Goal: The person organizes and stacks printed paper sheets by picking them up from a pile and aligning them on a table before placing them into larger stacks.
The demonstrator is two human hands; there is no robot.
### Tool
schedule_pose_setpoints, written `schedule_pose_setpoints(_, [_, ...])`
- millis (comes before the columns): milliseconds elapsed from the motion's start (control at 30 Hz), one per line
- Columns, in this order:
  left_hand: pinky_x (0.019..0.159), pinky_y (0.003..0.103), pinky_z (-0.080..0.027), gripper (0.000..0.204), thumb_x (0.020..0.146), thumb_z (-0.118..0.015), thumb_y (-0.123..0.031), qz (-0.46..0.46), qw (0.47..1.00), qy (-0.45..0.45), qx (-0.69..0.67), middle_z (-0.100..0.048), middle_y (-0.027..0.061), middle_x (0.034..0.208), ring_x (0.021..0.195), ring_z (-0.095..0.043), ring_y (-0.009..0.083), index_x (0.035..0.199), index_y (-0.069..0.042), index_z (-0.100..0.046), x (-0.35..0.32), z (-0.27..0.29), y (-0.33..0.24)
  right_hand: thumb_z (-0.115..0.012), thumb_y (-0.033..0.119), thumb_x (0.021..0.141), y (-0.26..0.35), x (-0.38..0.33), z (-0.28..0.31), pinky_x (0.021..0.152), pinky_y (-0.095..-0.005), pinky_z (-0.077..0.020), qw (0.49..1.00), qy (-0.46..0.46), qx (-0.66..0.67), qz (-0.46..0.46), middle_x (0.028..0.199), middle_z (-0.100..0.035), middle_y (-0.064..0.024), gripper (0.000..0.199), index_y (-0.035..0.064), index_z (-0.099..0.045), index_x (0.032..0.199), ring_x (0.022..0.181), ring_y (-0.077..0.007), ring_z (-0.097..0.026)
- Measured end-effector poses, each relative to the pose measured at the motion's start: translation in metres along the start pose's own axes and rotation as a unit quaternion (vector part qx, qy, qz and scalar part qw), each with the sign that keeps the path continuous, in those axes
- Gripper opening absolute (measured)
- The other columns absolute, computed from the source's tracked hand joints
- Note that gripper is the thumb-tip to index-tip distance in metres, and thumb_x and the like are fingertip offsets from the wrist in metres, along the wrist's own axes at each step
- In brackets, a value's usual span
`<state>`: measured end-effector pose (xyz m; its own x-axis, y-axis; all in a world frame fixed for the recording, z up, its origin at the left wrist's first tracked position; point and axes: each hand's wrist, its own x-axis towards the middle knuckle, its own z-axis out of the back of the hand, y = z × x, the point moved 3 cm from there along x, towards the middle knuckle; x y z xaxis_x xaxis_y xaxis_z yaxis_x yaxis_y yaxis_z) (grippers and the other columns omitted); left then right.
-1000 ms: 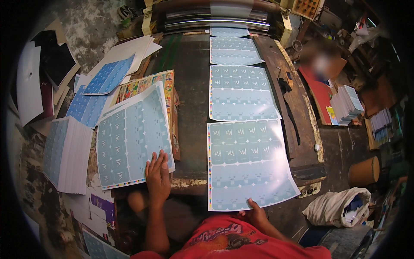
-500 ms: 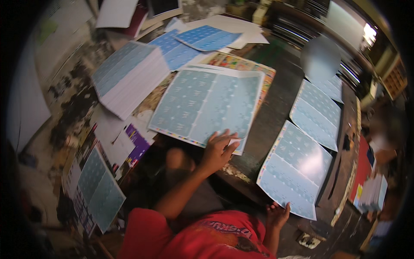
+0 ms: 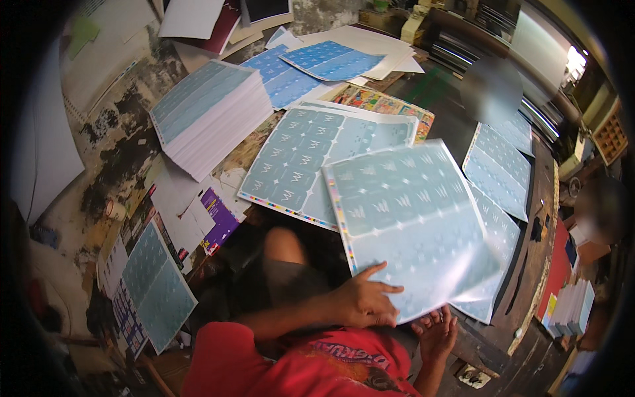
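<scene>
A pale blue-green printed sheet [image 3: 403, 205] hangs tilted in front of me, smeared by motion at its right corner. My left hand [image 3: 366, 299] grips its near edge, with some fingers spread along the border. Just below the sheet's near corner is my right hand [image 3: 436, 332], palm up and fingers loosely apart, holding nothing I can see. Behind the lifted sheet lies a pile of like sheets [image 3: 284, 149], partly covered by it. To the right, a row of overlapping printed sheets [image 3: 497, 165] rests on the dark table, its nearest one half hidden.
A thick stack of printed sheets [image 3: 211, 126] stands at the far left, beside darker blue sheets [image 3: 334, 59]. A purple printed piece [image 3: 218, 220] lies nearer. Metal rollers [image 3: 456, 56] of a machine are at the back right. Another sheet [image 3: 157, 284] leans at lower left.
My left hand has drawn a sheet off the middle pile, toward me and to the right, over the nearest sheet of the row. The right hand stays low, slightly turned.
</scene>
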<state>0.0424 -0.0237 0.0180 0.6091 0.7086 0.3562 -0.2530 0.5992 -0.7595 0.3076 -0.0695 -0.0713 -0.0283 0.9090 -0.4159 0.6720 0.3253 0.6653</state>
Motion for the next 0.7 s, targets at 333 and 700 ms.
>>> schedule_pose_setpoints(333, [0.098,0.037,-0.044,0.049,0.086,-0.071,-0.037,0.314,0.844,-0.363,0.238,-0.062,0.0193,0.122,0.115,-0.059,0.0321,0.120,-0.002,-0.061,-0.029,0.237,0.186,-0.063,0.021,0.089,-0.028,-0.001,0.062,0.047,-0.0245,-0.0411,0.980,-0.200,0.011,-0.007,0.094,-0.061,-0.0034,0.028,0.0027,-0.056,0.110,0.073,-0.0134,-0.060])
schedule_pose_setpoints(700, [0.072,0.040,-0.050,0.035,0.076,-0.077,-0.028,0.451,0.798,-0.375,-0.137,-0.070,0.0119,0.089,0.074,-0.064,0.0261,0.099,-0.002,-0.070,-0.028,0.414,0.458,-0.064,0.017,0.089,-0.053,-0.037,0.065,0.050,-0.0278,-0.0470,0.968,-0.246,0.018,-0.037,0.097,-0.062,-0.0066,0.036,0.0012,-0.052,0.119,0.074,-0.0180,-0.062])
